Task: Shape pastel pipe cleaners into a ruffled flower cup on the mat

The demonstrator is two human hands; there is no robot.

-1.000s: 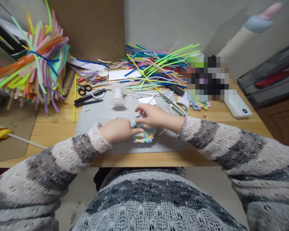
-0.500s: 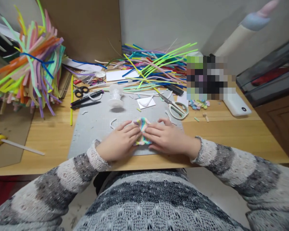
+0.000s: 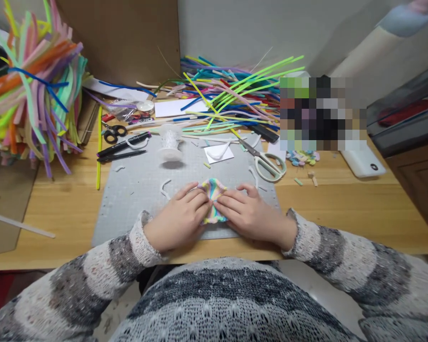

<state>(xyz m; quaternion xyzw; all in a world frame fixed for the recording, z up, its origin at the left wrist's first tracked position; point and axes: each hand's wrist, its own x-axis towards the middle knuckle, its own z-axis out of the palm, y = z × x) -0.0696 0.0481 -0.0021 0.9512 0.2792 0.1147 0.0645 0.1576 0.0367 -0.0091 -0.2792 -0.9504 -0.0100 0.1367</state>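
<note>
A small pastel-striped fuzzy piece [image 3: 213, 190], seemingly made of pipe cleaners side by side, lies near the front edge of the grey cutting mat [image 3: 135, 199]. My left hand [image 3: 183, 213] grips its left side, fingers curled over the top. From the right, my right hand [image 3: 251, 211] holds the other side, its index finger bent up and away. The fingertips of both hands meet over the middle, covering part of the stripes; the thumbs are hidden. White pipe cleaner bits [image 3: 164, 189] rest close to my left hand.
Beyond the hands stand a clear spool [image 3: 170, 145] and pale-handled scissors [image 3: 269, 166]. Loose pipe cleaners [image 3: 235, 95] pile up at the back, and a big bundle [image 3: 32, 95] sits at left. Markers [image 3: 123, 146], black scissors [image 3: 114, 132] and a white phone [image 3: 364, 159] lie around.
The head view has shifted slightly, so the table items appear displaced. Both hands stay on the striped piece, and slightly more of it shows between them.
</note>
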